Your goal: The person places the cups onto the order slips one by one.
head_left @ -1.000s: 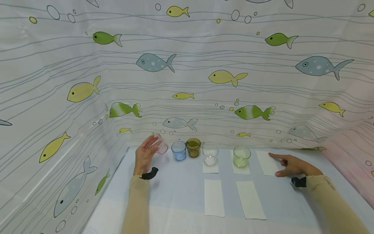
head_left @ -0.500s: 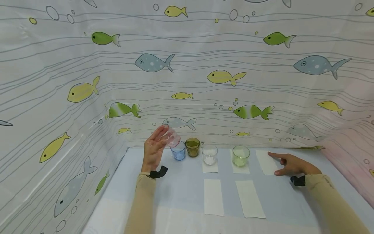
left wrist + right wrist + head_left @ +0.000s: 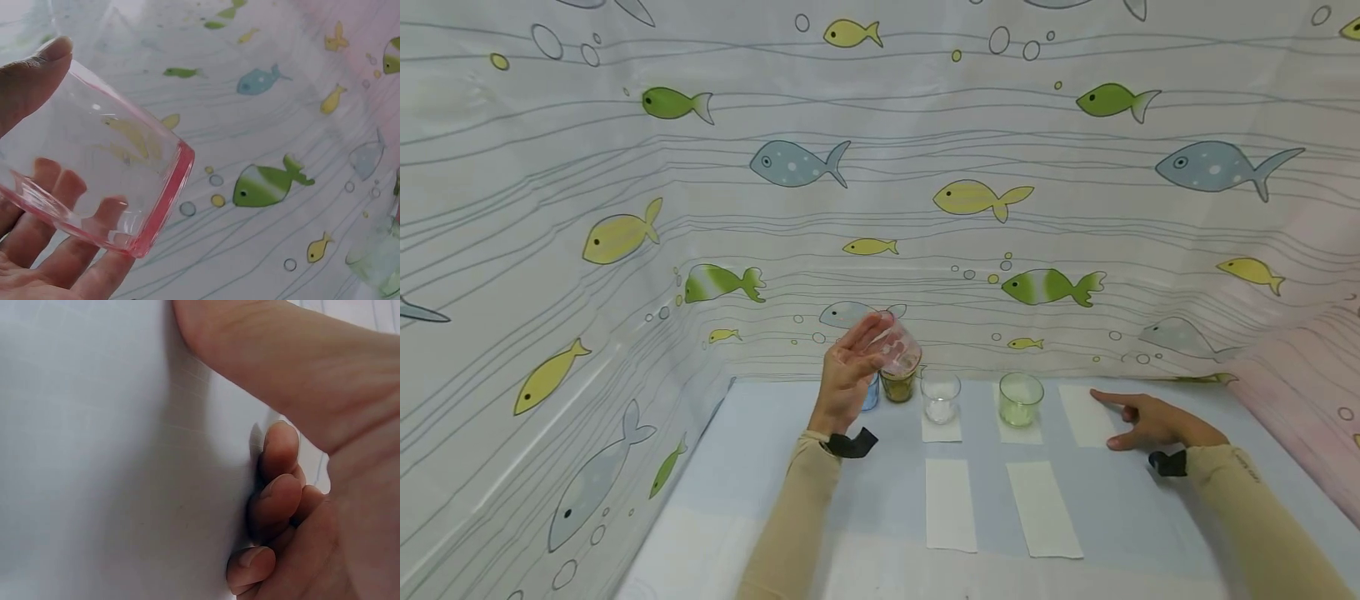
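My left hand (image 3: 842, 379) grips a clear pink glass (image 3: 901, 348), tilted and raised above the table. In the left wrist view, the thumb lies on one side of the pink glass (image 3: 144, 187) and the fingers on the other. Below and behind it stand a blue glass (image 3: 871, 396), mostly hidden, and an amber-brown glass (image 3: 898, 387), partly covered. With index finger and thumb extended, my right hand (image 3: 1161, 423) touches a white paper strip (image 3: 1081, 419) at the back right. Its other fingers are bent in the right wrist view.
A clear glass (image 3: 941, 404) and a pale green glass (image 3: 1020, 404) each stand upright on a white paper strip. Two more strips, a left one (image 3: 950, 508) and a right one (image 3: 1043, 510), lie nearer the front. A fish-patterned curtain (image 3: 880, 208) encloses the table.
My left hand has carried the pink glass rightward and up, from left of the blue glass to in front of the amber-brown one. The right hand has stayed at its strip.
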Tool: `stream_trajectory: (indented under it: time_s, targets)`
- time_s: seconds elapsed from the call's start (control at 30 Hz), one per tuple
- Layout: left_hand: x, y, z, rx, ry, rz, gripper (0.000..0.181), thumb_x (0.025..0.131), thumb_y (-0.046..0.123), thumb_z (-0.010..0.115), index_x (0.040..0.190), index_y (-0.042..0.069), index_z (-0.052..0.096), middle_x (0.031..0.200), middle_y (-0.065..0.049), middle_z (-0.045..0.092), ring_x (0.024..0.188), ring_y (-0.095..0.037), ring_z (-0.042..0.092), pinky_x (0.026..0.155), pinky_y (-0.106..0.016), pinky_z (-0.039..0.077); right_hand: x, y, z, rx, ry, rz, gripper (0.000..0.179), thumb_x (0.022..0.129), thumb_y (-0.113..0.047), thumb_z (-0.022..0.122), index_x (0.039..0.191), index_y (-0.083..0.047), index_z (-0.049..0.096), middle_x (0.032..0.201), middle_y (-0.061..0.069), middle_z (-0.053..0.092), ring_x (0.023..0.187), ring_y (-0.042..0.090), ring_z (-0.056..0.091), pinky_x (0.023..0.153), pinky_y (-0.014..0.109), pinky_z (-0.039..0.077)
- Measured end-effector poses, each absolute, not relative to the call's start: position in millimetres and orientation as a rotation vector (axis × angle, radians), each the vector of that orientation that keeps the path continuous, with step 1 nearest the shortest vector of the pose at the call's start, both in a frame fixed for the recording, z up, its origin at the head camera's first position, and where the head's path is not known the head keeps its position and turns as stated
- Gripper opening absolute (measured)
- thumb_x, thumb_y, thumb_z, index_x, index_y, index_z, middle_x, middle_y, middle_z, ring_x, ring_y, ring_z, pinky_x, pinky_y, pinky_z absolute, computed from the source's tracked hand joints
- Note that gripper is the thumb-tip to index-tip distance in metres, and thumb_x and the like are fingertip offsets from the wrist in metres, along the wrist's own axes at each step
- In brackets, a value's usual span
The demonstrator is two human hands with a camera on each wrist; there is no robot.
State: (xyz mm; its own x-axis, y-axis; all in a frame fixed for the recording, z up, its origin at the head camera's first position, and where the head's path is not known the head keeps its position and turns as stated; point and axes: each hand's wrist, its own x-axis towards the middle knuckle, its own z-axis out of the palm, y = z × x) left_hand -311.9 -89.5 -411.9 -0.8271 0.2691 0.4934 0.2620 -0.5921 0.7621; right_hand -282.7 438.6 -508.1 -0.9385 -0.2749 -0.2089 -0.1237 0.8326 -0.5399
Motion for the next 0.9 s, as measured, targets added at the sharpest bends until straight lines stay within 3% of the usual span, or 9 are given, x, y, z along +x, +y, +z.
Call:
stream_trajectory:
  time_s: [0.2, 0.43, 0.77, 0.9]
  targets:
    - [-311, -56, -407, 0.997, 1.431, 2.549, 0.077, 0.082, 0.021, 0.094, 0.149, 0.006, 0.059, 0.14, -0.002, 0.07, 0.133, -0.023, 0.066, 0.114, -0.041, 0.054, -280, 439, -510, -0.322, 2.737, -0.783, 0.101, 0.081, -0.035, 0.093, 0.16, -0.001, 0.04, 0.095, 0.009, 0.044, 0.087, 0.022, 0.041, 0.068, 0.029, 0.035]
    - [-304, -14, -402, 1.052, 1.413, 2.439, 0.083, 0.079, 0.023, 0.095, 0.15, 0.003, 0.057, 0.143, -0.005, 0.069, 0.134, -0.024, 0.066, 0.115, -0.043, 0.053, -281, 442, -510, -0.3, 2.736, -0.77, 0.102, 0.081, -0.035, 0.094, 0.161, -0.002, 0.04, 0.095, 0.009, 0.043, 0.087, 0.022, 0.041, 0.068, 0.029, 0.034]
    - [-295, 46, -403, 1.138, 1.498, 2.197, 0.071, 0.086, -0.015, 0.077, 0.151, 0.0, 0.054, 0.148, -0.018, 0.064, 0.136, -0.039, 0.063, 0.112, -0.045, 0.055, -284, 444, -511, -0.307, 2.714, -0.801, 0.104, 0.08, -0.037, 0.094, 0.162, -0.004, 0.039, 0.09, 0.006, 0.04, 0.081, 0.02, 0.039, 0.063, 0.026, 0.032]
    - [-294, 64, -407, 1.141, 1.489, 2.167, 0.07, 0.087, -0.02, 0.072, 0.152, -0.001, 0.054, 0.149, -0.023, 0.061, 0.137, -0.041, 0.062, 0.113, -0.045, 0.055, -286, 444, -511, -0.311, 2.719, -0.778, 0.105, 0.08, -0.04, 0.094, 0.162, -0.004, 0.04, 0.089, 0.006, 0.041, 0.081, 0.021, 0.04, 0.065, 0.026, 0.032]
